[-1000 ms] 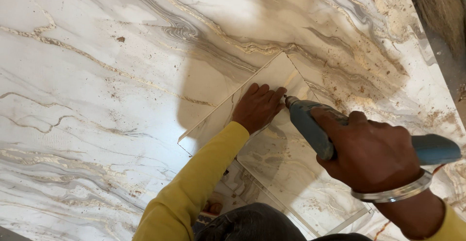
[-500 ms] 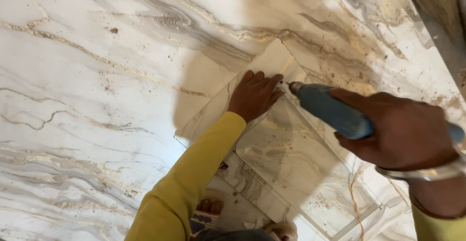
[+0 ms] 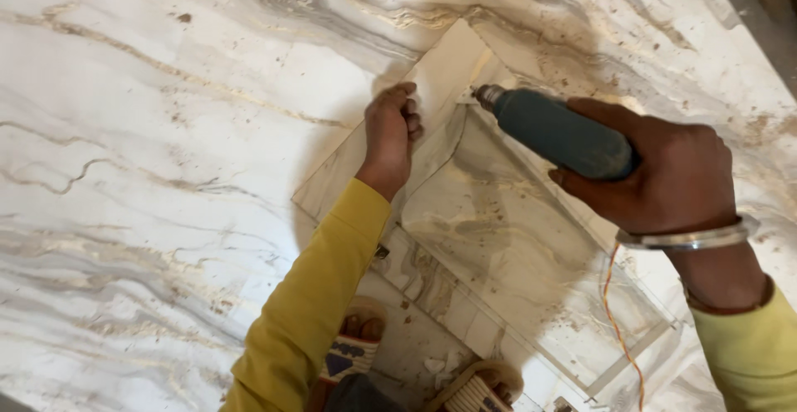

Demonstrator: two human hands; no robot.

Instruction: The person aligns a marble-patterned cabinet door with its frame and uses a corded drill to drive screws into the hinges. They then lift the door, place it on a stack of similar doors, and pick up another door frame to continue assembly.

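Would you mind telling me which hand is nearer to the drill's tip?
Left. The left hand presses on the niche's edge strip just beside the drill tip, while the right hand grips the drill's body farther back.

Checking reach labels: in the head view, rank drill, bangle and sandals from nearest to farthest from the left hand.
From the left hand:
1. Drill, just to its right, tip near the fingers.
2. Bangle, farther right on the other wrist.
3. Sandals, far below, by the yellow sleeve.

Left hand [image 3: 392, 134] fisted, right hand [image 3: 664, 179] gripping.
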